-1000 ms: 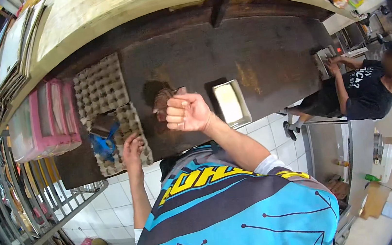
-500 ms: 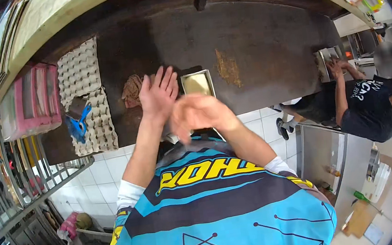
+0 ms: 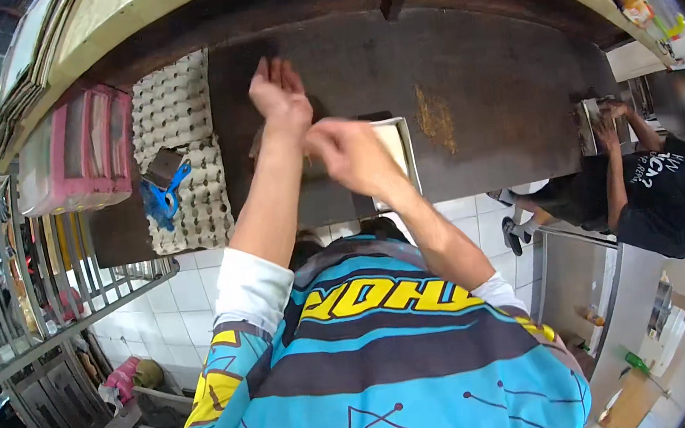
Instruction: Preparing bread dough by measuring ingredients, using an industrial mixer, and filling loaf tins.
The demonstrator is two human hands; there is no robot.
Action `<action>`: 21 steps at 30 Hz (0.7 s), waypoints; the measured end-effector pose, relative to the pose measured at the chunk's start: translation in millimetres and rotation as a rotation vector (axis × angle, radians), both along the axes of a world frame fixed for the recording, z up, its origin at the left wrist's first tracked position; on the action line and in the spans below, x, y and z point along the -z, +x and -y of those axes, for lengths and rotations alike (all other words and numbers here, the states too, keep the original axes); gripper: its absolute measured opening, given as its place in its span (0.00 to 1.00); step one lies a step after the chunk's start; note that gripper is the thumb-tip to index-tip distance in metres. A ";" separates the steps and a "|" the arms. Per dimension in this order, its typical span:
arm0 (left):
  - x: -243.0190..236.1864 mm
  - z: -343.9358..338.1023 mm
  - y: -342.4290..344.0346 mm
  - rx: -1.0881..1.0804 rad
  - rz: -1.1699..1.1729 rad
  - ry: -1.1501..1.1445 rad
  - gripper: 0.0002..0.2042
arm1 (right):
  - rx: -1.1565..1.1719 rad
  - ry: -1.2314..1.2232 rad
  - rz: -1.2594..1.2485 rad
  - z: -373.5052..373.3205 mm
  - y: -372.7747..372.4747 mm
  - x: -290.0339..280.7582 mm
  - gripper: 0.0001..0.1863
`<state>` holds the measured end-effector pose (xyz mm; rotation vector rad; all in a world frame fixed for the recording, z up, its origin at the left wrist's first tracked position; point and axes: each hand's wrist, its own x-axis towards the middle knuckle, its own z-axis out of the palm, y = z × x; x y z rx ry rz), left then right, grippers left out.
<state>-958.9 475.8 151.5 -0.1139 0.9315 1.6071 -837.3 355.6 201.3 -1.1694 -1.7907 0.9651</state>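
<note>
My left hand (image 3: 278, 89) is raised over the dark table with its fingers loosely spread and nothing in it. Just below its wrist, my right hand (image 3: 350, 155) crosses close to the left forearm; its fingers look bent but are smeared by motion. Partly behind the right hand stands a rectangular metal loaf pan (image 3: 412, 158) with a smooth, pale yellow filling (image 3: 392, 139). A bit of brown cloth (image 3: 257, 142) shows beside the left forearm, which hides most of it.
Cardboard egg trays (image 3: 171, 107) lie left on the table (image 3: 506, 83), a blue-handled tool (image 3: 170, 199) on them. Beside them stands a pink-framed clear box (image 3: 91, 151). Brown crumbs (image 3: 435, 121) lie right of the pan. Far right, a co-worker (image 3: 660, 192) handles metal pans (image 3: 590, 128).
My left hand has moved forward, its forearm reaching further over the table. The right hand has drawn back toward the left forearm. The whole view has shifted rightward, and the cloth is now mostly covered.
</note>
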 end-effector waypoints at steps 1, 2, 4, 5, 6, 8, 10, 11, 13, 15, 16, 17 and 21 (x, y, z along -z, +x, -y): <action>-1.1 -5.8 -5.2 0.008 0.005 0.010 0.17 | 0.296 0.330 0.226 -6.9 2.4 11.0 0.13; -3.8 -6.0 -14.2 -0.001 0.119 -0.077 0.16 | 0.303 0.332 0.230 -5.9 3.4 -1.7 0.13; -7.7 -6.6 -30.3 -0.015 0.345 -0.256 0.14 | 0.086 -0.122 -0.088 -5.5 14.6 -33.0 0.12; -7.0 -6.6 -35.2 -0.004 0.347 -0.255 0.14 | -0.023 -0.345 -0.249 -5.6 13.3 -46.9 0.11; -5.3 -5.7 -39.0 0.017 0.369 -0.269 0.13 | -0.010 -0.342 -0.248 -4.4 3.2 -55.8 0.11; 6.3 -4.0 -40.7 0.061 0.416 -0.306 0.11 | -0.152 -0.816 -0.718 4.7 -26.8 -70.2 0.09; 23.2 -10.8 -41.8 0.158 0.373 -0.282 0.11 | -0.217 -1.047 -0.967 12.9 -59.3 -67.3 0.08; 34.6 -17.2 -49.5 0.222 0.318 -0.245 0.10 | 0.044 -0.588 -0.674 16.9 -80.8 -58.2 0.08; 67.7 -42.9 -64.8 0.241 0.195 -0.200 0.10 | 0.502 0.342 -0.053 23.0 -120.9 -45.7 0.08; 78.7 -75.0 -75.5 0.303 -0.127 -0.197 0.10 | 0.250 0.257 -0.078 43.1 -129.5 -65.3 0.11; 66.3 -84.5 -80.0 0.419 -0.388 -0.195 0.10 | 0.023 0.179 -0.086 53.3 -133.0 -79.4 0.13; 56.9 -88.7 -89.8 0.421 -0.397 -0.192 0.10 | -0.051 0.223 -0.035 60.8 -140.7 -100.9 0.13; 30.3 -103.9 -131.8 0.603 -1.769 0.140 0.13 | -0.113 0.363 0.056 77.2 -173.9 -140.1 0.12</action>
